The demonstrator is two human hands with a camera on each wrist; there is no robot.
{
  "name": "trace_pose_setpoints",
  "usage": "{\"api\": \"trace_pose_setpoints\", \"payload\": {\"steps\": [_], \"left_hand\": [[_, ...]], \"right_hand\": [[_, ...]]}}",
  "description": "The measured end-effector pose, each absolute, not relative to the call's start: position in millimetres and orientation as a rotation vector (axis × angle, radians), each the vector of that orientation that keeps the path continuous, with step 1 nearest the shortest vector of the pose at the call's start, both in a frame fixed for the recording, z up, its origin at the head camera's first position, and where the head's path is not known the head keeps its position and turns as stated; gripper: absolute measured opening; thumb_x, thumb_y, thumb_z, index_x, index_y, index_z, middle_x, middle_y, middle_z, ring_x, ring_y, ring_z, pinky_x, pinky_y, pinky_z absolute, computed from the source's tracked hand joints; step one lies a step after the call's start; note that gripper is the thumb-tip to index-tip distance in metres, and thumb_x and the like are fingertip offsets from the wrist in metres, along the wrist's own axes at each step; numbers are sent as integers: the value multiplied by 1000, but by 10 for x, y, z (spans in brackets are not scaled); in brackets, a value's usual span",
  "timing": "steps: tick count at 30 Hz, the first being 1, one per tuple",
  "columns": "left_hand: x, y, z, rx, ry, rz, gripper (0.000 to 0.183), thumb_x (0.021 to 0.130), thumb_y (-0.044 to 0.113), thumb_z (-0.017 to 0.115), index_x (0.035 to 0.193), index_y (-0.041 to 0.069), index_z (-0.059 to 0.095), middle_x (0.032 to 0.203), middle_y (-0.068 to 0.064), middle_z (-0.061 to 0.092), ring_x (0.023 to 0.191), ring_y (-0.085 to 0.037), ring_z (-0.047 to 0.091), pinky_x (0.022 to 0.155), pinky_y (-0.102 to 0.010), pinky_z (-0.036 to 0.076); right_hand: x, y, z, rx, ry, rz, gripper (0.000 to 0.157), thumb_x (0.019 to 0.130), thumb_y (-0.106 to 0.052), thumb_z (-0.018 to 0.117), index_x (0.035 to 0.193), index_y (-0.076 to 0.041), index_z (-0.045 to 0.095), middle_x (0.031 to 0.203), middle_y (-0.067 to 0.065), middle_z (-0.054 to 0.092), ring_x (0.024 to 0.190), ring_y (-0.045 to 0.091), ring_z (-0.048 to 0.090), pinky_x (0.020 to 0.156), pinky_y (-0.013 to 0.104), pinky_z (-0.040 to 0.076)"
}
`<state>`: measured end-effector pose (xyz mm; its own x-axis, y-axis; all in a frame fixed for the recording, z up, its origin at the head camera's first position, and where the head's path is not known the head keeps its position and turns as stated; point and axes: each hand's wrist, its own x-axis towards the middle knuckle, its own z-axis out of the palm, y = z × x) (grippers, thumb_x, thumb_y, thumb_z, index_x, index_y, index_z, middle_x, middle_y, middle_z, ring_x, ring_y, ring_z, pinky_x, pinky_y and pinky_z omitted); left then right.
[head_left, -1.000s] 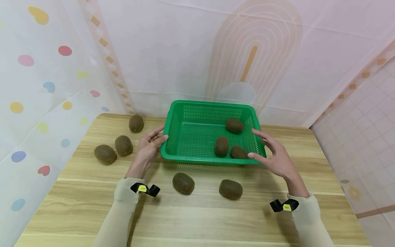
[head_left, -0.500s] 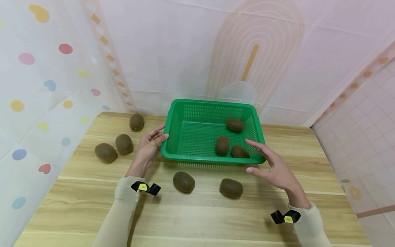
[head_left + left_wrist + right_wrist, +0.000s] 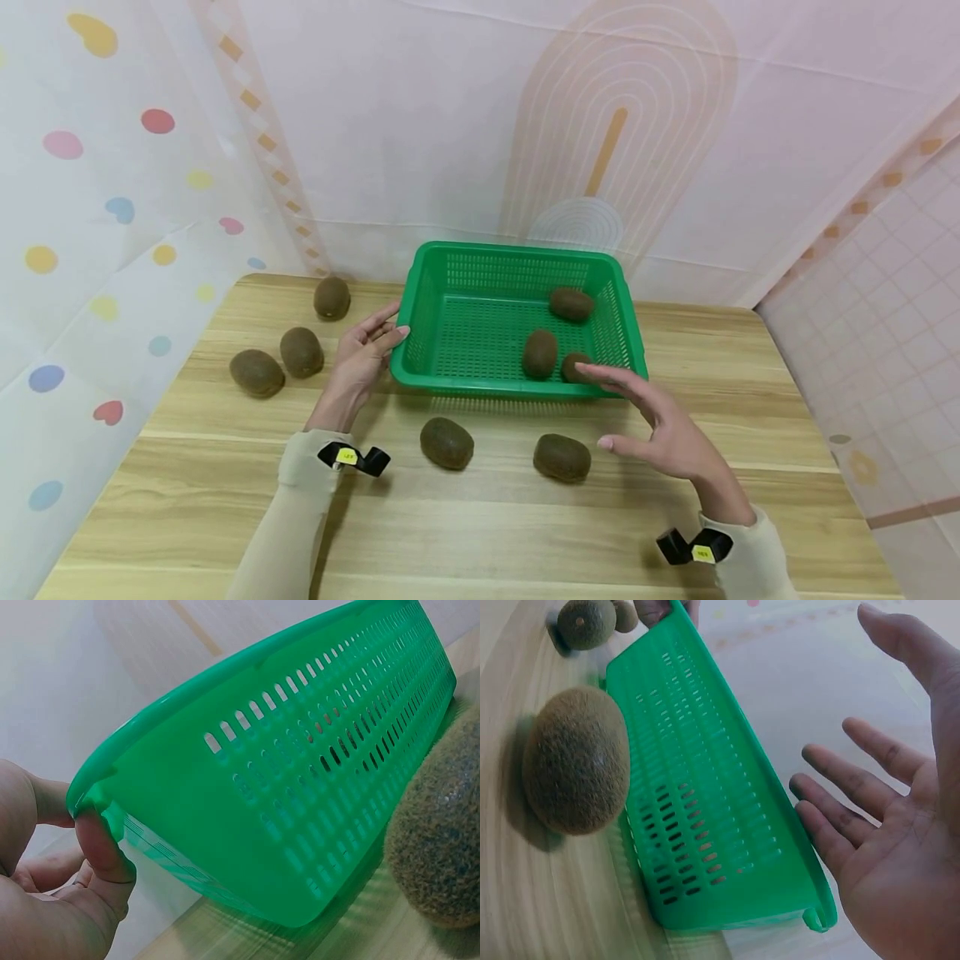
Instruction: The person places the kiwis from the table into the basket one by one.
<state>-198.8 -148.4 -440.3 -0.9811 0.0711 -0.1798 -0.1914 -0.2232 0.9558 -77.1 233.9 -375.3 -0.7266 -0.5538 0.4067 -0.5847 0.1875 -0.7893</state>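
A green plastic basket (image 3: 517, 249) stands on the table with three kiwis inside, among them one kiwi (image 3: 540, 354) near its front wall. At its left end my left hand (image 3: 354, 363) pinches the rim, thumb on top and fingers beneath; the left wrist view shows this grip on the basket (image 3: 195, 787). My right hand (image 3: 663, 423) hovers over the basket's front right corner, fingers extended, thumb apart and nothing held. Its fingertips partly cover another kiwi (image 3: 575, 367). Below the thumb's left side a loose kiwi (image 3: 562, 457) lies in front of the basket.
A second loose kiwi (image 3: 447, 443) lies in front of the basket. Three more sit left of my left hand, including the rearmost kiwi (image 3: 332, 298). A patterned cloth backdrop (image 3: 375, 125) rises behind the wooden table (image 3: 480, 542).
My right hand has left the basket's right end and moved toward me, its fingers now above the front right corner. My left hand keeps its grip; basket and kiwis stay put.
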Motion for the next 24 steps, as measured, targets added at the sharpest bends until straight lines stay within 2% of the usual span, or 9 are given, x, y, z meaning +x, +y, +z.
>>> {"api": "trace_pose_setpoints", "payload": {"steps": [6, 13, 19, 24], "left_hand": [[-1983, -1481, -4401, -153, 1845, 2329, 56, 87, 15, 68, 139, 16, 47, 91, 2, 56, 70, -3, 58, 55, -17, 50], [-1983, -1484, -4399, -161, 1840, 2326, 57, 87, 15, 69, 139, 16, 47, 92, 1, 55, 71, -4, 58, 57, -18, 52], [-1986, -1489, -4398, -149, 1828, 2333, 57, 86, 15, 69, 140, 16, 47, 92, 2, 56, 72, -4, 59, 59, -19, 53], [-1990, -1486, -4398, -152, 1840, 2330, 56, 86, 15, 69, 139, 17, 48, 91, 2, 57, 72, -5, 60, 59, -18, 53]], "right_hand": [[-745, 2298, -3779, 1265, -2331, 1682, 71, 75, 8, 70, 136, 15, 35, 138, 30, 41, 130, 37, 38, 106, 28, 36], [-693, 2213, -3807, 1328, -2357, 1641, 72, 74, 5, 73, 135, 13, 36, 137, 28, 43, 128, 36, 41, 104, 35, 40], [-678, 2193, -3918, 1265, -2476, 1593, 72, 76, -3, 75, 138, 6, 39, 139, 21, 45, 128, 31, 43, 100, 42, 42], [-718, 2242, -4164, 1180, -2582, 1563, 75, 76, -8, 78, 141, -5, 40, 141, 11, 45, 130, 23, 41, 101, 39, 42]]}}
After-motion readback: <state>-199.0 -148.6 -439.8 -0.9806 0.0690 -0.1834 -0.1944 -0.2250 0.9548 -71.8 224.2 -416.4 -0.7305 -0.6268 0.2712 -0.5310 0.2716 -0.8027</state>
